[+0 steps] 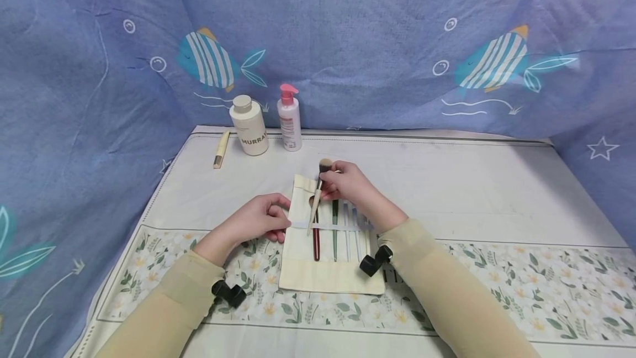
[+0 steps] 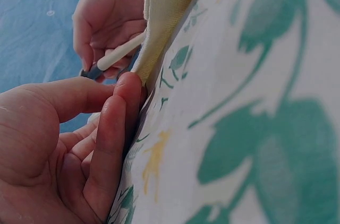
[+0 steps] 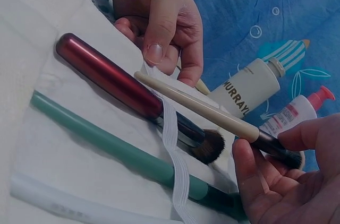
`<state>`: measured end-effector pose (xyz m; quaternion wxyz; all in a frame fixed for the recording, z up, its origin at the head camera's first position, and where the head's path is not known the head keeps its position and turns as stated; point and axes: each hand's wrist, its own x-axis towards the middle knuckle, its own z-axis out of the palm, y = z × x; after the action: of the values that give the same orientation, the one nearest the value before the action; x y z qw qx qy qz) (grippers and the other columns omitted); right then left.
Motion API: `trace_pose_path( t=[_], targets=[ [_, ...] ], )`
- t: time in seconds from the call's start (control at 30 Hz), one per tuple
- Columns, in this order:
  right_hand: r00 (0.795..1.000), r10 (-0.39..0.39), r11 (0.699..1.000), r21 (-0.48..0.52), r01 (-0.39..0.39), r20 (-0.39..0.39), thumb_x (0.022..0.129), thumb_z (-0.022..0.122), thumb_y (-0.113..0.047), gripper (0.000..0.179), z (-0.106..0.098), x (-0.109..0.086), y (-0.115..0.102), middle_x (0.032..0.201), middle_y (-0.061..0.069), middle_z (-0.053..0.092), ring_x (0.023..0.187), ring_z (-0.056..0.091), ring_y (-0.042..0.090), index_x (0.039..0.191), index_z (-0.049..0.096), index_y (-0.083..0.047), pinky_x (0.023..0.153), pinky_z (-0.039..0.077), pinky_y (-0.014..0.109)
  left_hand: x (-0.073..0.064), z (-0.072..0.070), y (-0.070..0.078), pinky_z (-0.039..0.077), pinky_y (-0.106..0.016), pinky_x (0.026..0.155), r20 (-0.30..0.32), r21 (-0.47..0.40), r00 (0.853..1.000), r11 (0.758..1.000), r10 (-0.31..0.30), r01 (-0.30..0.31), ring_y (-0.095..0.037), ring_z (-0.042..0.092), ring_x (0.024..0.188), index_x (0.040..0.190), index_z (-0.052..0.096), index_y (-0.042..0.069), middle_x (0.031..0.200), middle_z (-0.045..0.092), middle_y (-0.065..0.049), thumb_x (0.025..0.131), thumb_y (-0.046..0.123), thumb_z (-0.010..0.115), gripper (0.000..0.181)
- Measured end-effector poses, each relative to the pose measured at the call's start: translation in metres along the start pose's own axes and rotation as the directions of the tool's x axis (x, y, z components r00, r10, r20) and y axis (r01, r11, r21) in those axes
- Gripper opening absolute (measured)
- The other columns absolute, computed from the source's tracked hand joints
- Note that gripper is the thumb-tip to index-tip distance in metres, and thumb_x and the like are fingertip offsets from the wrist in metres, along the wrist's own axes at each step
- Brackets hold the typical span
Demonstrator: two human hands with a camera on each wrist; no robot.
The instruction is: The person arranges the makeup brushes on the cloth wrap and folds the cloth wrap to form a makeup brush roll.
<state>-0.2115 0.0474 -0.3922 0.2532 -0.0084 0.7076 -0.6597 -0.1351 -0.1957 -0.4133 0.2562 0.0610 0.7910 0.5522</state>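
On my feed I see a cream tube (image 1: 221,149) lying near the far-left corner of the table (image 1: 462,187). Right of it I make out a pale bottle (image 1: 250,129) lettered MURRAY, upright by the far edge, and a pink-topped pump bottle (image 1: 290,125) just beside. Beyond that edge I have a blue curtain (image 1: 367,32) printed with striped fish (image 1: 210,59).

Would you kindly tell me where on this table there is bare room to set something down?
The widest free patch of table is right of the right hand, bordered by the curtain behind and the floral band in front. A smaller one lies between the left hand and the bottles. The brush roll is crowded with brushes and both hands.
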Motion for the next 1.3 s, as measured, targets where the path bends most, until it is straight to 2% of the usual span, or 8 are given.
trace_pose_path(
  t=[0.2,0.57,1.3],
  targets=[
    [1.0,-0.016,1.0,-0.001,0.016,-0.026,0.104,0.058,-0.015,0.018,0.0016,0.0026,-0.0003,0.082,0.012,0.067,0.067,0.07,0.018,0.101,0.044,-0.004,0.07,0.063,0.032,-0.0005,-0.0017,-0.0002,0.06,-0.029,0.06,0.005,-0.003,1.0,1.0,0.012,-0.012,-0.021,0.072,0.066,0.132,0.051,-0.003,0.08,0.07,-0.01,0.096,0.008,0.068,0.041],
    [0.994,-0.039,0.997,0.059,0.045,-0.106,0.106,0.055,-0.014,0.02,-0.0008,0.0069,0.001,0.093,0.016,0.067,0.069,0.069,0.016,0.117,0.051,0.002,0.073,0.063,0.029,0.0006,-0.001,0.0009,0.059,-0.028,0.058,0.002,0.001,1.0,1.0,0.009,-0.009,-0.021,0.071,0.064,0.132,0.052,-0.002,0.079,0.069,-0.01,0.096,0.006,0.068,0.04],
    [0.998,-0.011,0.999,0.046,0.014,-0.065,0.104,0.059,-0.011,0.017,0.0022,0.0076,0.003,0.088,0.013,0.067,0.067,0.07,0.018,0.102,0.044,-0.003,0.071,0.064,0.031,0.0009,-0.0007,-0.0028,0.059,-0.027,0.058,0.006,-0.012,1.0,1.0,0.012,-0.012,-0.019,0.071,0.064,0.132,0.051,-0.002,0.08,0.07,-0.01,0.096,0.007,0.068,0.041]
  ],
)
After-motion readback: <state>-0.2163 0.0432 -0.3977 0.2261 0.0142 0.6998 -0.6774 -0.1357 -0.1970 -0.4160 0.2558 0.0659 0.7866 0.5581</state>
